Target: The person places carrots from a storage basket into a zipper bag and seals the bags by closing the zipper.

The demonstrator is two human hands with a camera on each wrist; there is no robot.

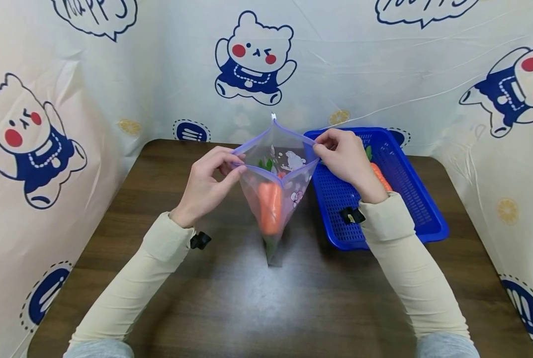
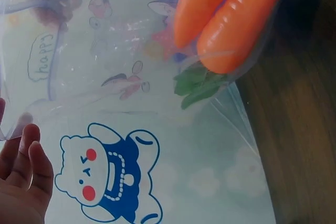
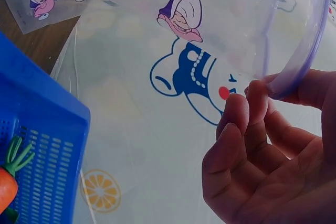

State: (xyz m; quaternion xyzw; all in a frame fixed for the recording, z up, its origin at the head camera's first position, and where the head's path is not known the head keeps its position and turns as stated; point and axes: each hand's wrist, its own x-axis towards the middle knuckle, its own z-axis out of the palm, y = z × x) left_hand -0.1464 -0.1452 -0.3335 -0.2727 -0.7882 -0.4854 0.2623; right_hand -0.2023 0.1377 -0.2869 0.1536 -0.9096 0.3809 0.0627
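A clear zip bag with a purple rim and printed cartoon figures stands over the table, its mouth spread wide. Inside are orange carrots; the left wrist view shows two carrots side by side, with green leaves by their lower ends. My left hand pinches the left side of the rim. On the opposite side, my right hand grips the rim between thumb and fingers, also seen in the right wrist view. How many carrots the bag holds in all is unclear.
Right of the bag, a blue plastic basket sits on the brown wooden table. At least one carrot with green tops lies in it, partly behind my right arm. A cartoon-printed sheet hangs round the table's back and sides.
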